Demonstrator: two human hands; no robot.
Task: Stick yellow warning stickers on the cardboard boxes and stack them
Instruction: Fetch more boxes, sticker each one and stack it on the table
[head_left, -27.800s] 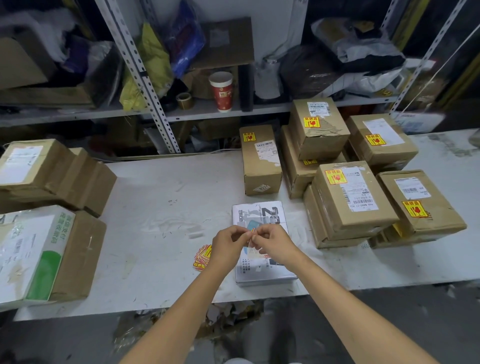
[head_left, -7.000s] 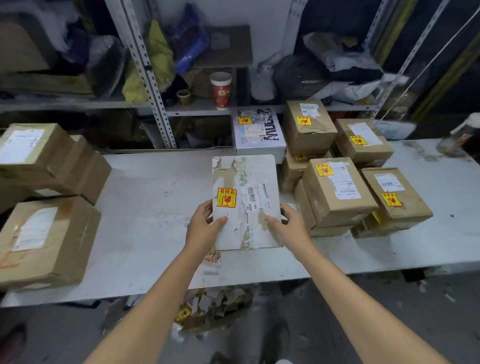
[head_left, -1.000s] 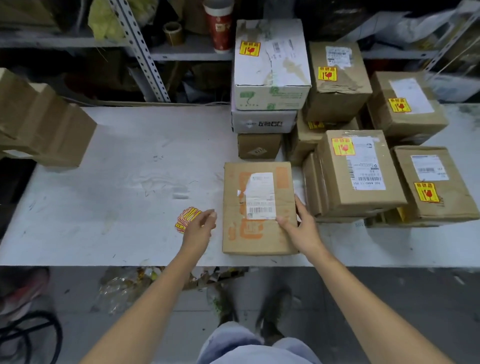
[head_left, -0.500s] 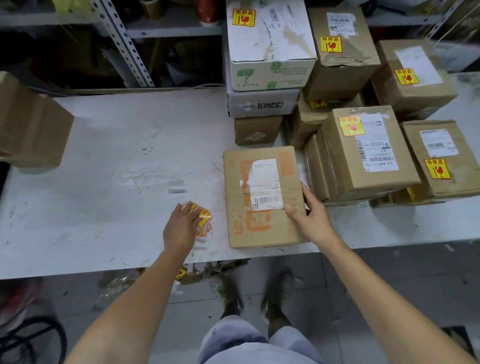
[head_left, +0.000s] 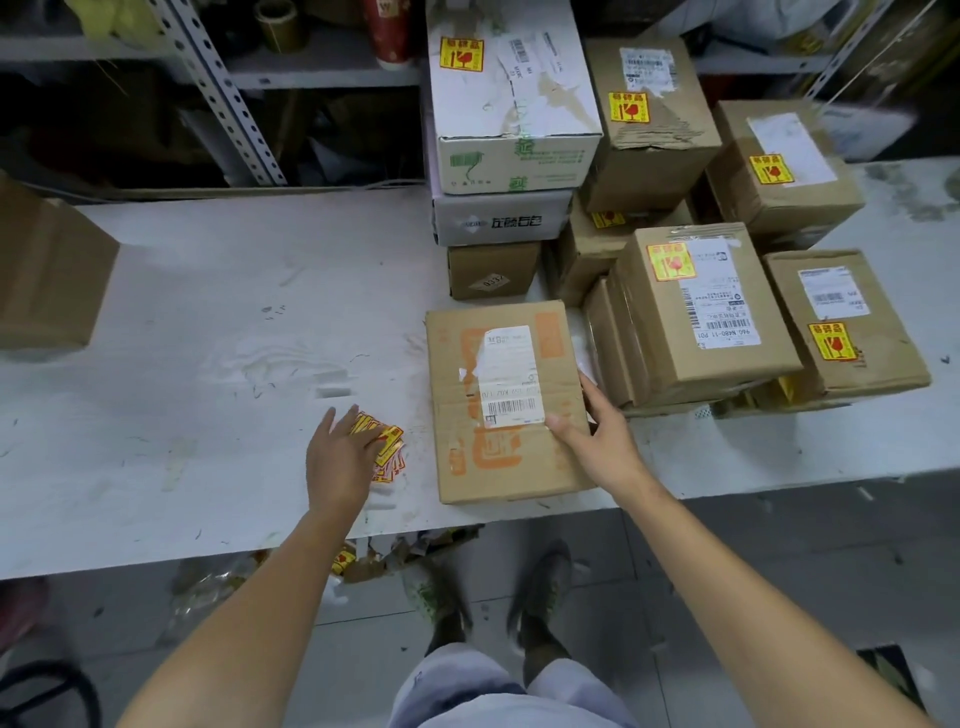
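Plain cardboard box (head_left: 506, 400) lying flat near the front edge of the white table (head_left: 208, 322), with a white shipping label and orange print on its top face. The right hand (head_left: 597, 439) rests on the box's 3 o'clock edge, thumb on the top face, fingers nearly straight along the side. At 9 o'clock, just beside the box, the left hand (head_left: 337, 457) lies with spread, straight fingers on a loose pile of yellow warning stickers (head_left: 389, 447). From 12 to 2 o'clock stand the stickered boxes (head_left: 691, 312), stacked.
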